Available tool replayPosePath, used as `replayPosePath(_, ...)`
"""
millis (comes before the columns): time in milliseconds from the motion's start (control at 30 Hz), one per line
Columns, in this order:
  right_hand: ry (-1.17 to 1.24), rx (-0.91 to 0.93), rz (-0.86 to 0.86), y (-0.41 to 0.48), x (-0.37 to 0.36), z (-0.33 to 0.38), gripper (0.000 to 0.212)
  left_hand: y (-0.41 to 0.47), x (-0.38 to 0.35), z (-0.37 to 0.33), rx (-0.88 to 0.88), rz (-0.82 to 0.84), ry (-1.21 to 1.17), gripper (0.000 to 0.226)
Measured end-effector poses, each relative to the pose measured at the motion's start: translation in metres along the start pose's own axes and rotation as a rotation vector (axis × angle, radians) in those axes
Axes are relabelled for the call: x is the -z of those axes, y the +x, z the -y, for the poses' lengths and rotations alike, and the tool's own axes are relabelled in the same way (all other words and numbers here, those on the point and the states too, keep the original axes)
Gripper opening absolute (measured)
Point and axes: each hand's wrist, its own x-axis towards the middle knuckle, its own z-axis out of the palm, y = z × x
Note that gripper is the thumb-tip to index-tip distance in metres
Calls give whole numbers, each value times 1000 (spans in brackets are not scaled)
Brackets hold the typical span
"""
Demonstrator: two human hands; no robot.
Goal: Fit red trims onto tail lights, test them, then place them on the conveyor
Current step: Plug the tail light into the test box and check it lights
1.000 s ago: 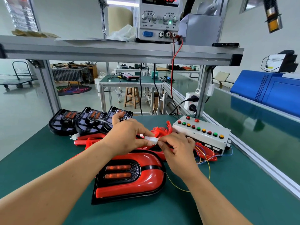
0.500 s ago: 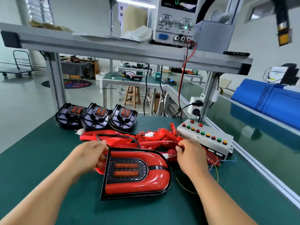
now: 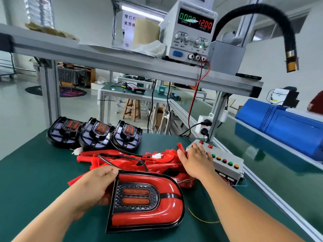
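Testing: left hand (image 3: pixel 97 186) grips the trimmed tail light (image 3: pixel 148 203); right hand (image 3: pixel 197 159) lies flat on the button box (image 3: pixel 230 170), press likely next.

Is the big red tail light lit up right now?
Off, it seems. On the tail light the two orange bars look dull, not glowing, and the power supply shows 0.000 in green.
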Motion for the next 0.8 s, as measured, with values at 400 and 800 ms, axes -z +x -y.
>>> replayPosePath(400,-88,-52,-16,17,-18,3,95,23,3,17,-157,-157,-6,25)
replayPosePath(800,-75,-94,-7,16,-18,1,97,25,5,20,-134,-130,27,30)
